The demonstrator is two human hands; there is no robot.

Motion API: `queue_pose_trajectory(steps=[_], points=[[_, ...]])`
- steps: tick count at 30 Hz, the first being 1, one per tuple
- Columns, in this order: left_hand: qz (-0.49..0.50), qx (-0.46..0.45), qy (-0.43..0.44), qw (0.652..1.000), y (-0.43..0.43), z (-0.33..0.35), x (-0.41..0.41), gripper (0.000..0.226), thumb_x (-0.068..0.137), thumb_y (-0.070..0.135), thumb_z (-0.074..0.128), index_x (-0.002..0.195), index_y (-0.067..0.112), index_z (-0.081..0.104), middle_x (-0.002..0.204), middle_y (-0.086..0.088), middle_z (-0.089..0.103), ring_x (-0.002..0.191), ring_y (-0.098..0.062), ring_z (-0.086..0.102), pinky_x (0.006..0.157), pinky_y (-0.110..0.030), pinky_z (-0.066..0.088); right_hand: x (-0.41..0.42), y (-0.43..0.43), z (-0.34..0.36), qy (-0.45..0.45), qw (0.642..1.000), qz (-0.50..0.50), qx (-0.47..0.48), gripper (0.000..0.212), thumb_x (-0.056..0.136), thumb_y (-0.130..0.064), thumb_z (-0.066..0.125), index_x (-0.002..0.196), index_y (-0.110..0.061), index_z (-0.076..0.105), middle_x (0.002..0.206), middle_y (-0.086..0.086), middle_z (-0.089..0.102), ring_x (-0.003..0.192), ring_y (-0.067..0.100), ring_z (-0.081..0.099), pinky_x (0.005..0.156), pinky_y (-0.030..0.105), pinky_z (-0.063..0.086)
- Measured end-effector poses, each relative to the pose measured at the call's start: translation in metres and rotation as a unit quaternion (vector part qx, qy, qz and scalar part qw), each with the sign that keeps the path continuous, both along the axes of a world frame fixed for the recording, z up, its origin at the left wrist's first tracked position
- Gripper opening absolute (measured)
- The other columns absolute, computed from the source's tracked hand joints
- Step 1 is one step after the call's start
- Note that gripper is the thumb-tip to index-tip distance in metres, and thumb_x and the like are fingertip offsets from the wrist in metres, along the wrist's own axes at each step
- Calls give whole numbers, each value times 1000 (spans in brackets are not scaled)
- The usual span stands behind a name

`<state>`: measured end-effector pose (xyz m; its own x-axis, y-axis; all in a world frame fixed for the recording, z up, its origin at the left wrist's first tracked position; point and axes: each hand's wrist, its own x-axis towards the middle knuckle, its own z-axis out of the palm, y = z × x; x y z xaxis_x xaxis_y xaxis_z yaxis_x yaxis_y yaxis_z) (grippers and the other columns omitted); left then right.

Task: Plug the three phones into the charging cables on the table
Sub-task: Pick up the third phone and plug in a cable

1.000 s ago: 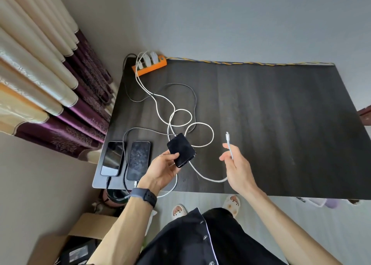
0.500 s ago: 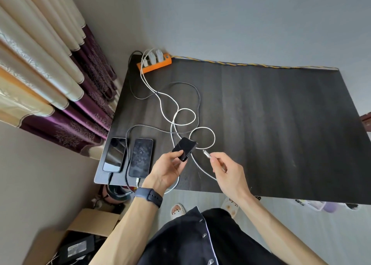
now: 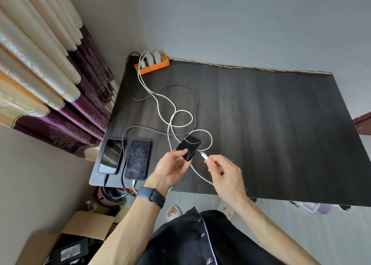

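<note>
My left hand [image 3: 170, 169] holds a black phone [image 3: 188, 147] tilted above the dark table [image 3: 271, 124], its port end turned toward my right hand. My right hand [image 3: 224, 174] pinches the plug of a white charging cable [image 3: 203, 155]; the plug tip sits a short gap from the phone's port, not inserted. Two more phones lie flat at the table's near left corner: the left phone [image 3: 111, 156] and the middle phone [image 3: 137, 159], each with a cable at its near end.
An orange power strip [image 3: 152, 66] with white chargers sits at the far left corner. White and dark cables [image 3: 174, 112] loop across the left half of the table. Curtains hang at the left. A cardboard box [image 3: 66, 242] stands on the floor below.
My right hand brought the white plug leftward from out at the right to just beside the phone. My left hand tilted the phone so its port end faces the plug.
</note>
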<state>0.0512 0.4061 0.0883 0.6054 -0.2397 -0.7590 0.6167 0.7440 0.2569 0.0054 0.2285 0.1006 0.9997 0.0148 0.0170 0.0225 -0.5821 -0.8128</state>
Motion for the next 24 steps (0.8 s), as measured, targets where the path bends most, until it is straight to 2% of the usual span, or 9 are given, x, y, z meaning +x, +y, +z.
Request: queue_pose_trajectory(steps=[2,4,6,8,10,12,16,20,24], points=[[-4,5,-1,1000,-1,1,1,23,89,-6,58,111,2,56,89,-16,74,72,-19,74,58,-24,59,1,-1,2,19,1000,1,8,14,100,-25,56,94,-22,68,84,-19,68,82,7,66,65,13,51],[-5,7,-4,1000,-2,3,1,18,89,-7,57,106,2,57,88,-17,75,71,-20,74,58,-24,59,0,0,5,38,999,2,14,15,101,-24,55,91,-24,66,82,-21,67,85,1,65,66,7,47],[-8,14,-6,1000,-3,4,-1,17,90,-8,57,104,1,59,88,-18,75,70,-20,74,57,-24,59,-1,0,6,49,999,5,16,17,102,-25,54,89,-29,64,80,-22,67,85,0,65,68,8,48],[-18,29,-15,999,-4,3,-2,28,89,-7,58,117,-1,60,95,-17,74,73,-20,74,59,-24,59,-1,1,6,56,998,6,19,19,102,-25,53,87,-30,63,78,-21,67,84,3,65,68,10,49],[-26,47,-25,998,-4,3,-3,41,89,-5,58,130,-1,57,105,-17,72,77,-19,74,62,-24,59,-2,1,7,59,998,6,21,20,102,-25,53,86,-26,64,80,-23,66,82,5,64,67,11,49],[-26,52,-29,998,-5,3,-4,46,89,-6,58,134,1,55,110,-16,70,78,-19,74,62,-24,58,-2,1,7,64,998,5,21,22,102,-24,53,86,-20,66,77,-27,64,77,3,62,65,10,46],[-24,53,-37,998,-5,6,-7,46,90,-6,57,135,2,55,106,-14,71,74,-17,74,60,-24,58,-4,2,7,78,997,6,19,23,103,-26,53,87,-17,68,70,-30,61,69,1,59,61,10,43],[-30,62,-55,996,-6,9,-10,46,91,-6,56,135,5,55,98,-10,74,78,-17,75,62,-25,59,-6,2,5,83,996,6,12,24,102,-30,53,85,-19,67,63,-23,58,60,5,55,56,12,40],[-10,66,-71,995,-7,10,-15,57,90,-11,55,141,14,49,105,-9,76,85,-25,75,64,-29,60,-9,3,4,90,996,2,4,26,101,-32,54,82,-19,66,57,-16,54,56,7,49,53,15,37]])
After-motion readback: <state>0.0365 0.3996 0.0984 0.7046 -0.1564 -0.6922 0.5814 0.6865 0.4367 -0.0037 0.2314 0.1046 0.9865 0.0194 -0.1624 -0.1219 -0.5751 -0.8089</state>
